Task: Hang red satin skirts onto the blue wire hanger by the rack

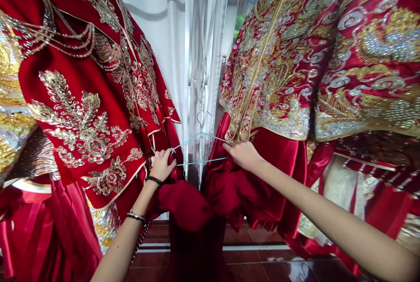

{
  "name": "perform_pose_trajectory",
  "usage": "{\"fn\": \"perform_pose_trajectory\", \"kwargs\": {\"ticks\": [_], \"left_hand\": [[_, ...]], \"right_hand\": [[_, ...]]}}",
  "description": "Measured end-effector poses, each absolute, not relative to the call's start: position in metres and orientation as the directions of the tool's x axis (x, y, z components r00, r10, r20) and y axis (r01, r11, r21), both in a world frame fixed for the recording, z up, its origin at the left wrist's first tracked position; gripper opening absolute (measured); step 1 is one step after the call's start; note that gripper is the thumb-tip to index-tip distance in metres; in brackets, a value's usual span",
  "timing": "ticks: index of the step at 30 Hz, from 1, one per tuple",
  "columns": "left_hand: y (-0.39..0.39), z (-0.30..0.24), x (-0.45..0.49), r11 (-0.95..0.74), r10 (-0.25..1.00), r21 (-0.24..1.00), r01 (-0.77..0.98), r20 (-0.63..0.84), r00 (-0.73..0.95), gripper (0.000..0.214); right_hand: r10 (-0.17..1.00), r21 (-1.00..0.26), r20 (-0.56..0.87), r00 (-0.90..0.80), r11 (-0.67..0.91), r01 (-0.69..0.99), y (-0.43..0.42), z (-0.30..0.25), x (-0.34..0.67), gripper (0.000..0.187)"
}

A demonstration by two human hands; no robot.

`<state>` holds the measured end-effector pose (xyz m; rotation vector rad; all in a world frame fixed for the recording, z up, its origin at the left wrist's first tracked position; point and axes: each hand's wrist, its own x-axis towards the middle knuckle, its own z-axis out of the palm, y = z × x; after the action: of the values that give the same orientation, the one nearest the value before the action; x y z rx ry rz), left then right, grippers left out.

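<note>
Watching from afar through the head camera, I have a thin light-blue hanger (201, 133) in the middle of my view, upright between two rows of clothes, its hook at the top. My left hand (162, 166) holds its left end, thumb and fingers drawn in narrow around that corner. My right hand (244, 154) holds the other end, the fingers curled over it, palm down. Dark red cloth (187, 205) bunches just below the hanger and drops toward the tiled floor (249, 269); I cannot tell how it is fixed to the hanger. Black beads (153, 180) circle my left wrist. To the left hangs a red jacket (108, 94) with silvery beadwork and bead strings at the shoulder. To the right hangs a jacket (262, 72) thick with gold and silver stitching. A white curtain (154, 41) hangs behind the hanger.
</note>
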<state>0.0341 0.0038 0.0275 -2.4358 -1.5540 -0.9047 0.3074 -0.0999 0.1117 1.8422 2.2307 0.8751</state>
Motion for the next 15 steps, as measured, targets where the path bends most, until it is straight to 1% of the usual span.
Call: {"fn": "perform_pose_trajectory", "kwargs": {"ticks": [1, 3, 6, 8, 11, 13, 15], "left_hand": [[0.002, 0.026, 0.034, -0.463, 0.785, 0.205, 0.863, 0.546, 0.292, 0.04], [-0.001, 0.026, 0.033, -0.451, 0.777, 0.192, 0.871, 0.564, 0.278, 0.041], [-0.01, 0.029, 0.033, -0.429, 0.764, 0.195, 0.882, 0.6, 0.239, 0.043], [-0.017, 0.033, 0.032, -0.387, 0.754, 0.214, 0.897, 0.633, 0.174, 0.045], [-0.028, 0.039, 0.027, -0.292, 0.718, 0.239, 0.926, 0.694, 0.047, 0.045], [-0.034, 0.042, 0.021, -0.207, 0.703, 0.233, 0.95, 0.711, -0.021, 0.046], [-0.037, 0.045, 0.013, -0.131, 0.728, 0.198, 0.971, 0.685, -0.042, 0.049]], "right_hand": [[0.935, 0.439, 0.296, -0.196, 0.049, 0.897, -0.104, 0.108, 0.311, 0.029], [0.943, 0.281, 0.333, -0.026, -0.073, 0.957, -0.111, 0.101, 0.318, 0.029], [0.925, 0.035, 0.295, 0.238, -0.259, 0.965, -0.115, 0.089, 0.331, 0.027], [0.899, -0.071, 0.261, 0.351, -0.345, 0.936, -0.114, 0.083, 0.34, 0.027], [0.858, -0.136, 0.23, 0.459, -0.439, 0.888, -0.11, 0.078, 0.35, 0.032], [0.846, -0.128, 0.216, 0.487, -0.47, 0.873, -0.108, 0.077, 0.354, 0.039], [0.845, -0.105, 0.194, 0.498, -0.486, 0.867, -0.104, 0.076, 0.357, 0.044]]}}
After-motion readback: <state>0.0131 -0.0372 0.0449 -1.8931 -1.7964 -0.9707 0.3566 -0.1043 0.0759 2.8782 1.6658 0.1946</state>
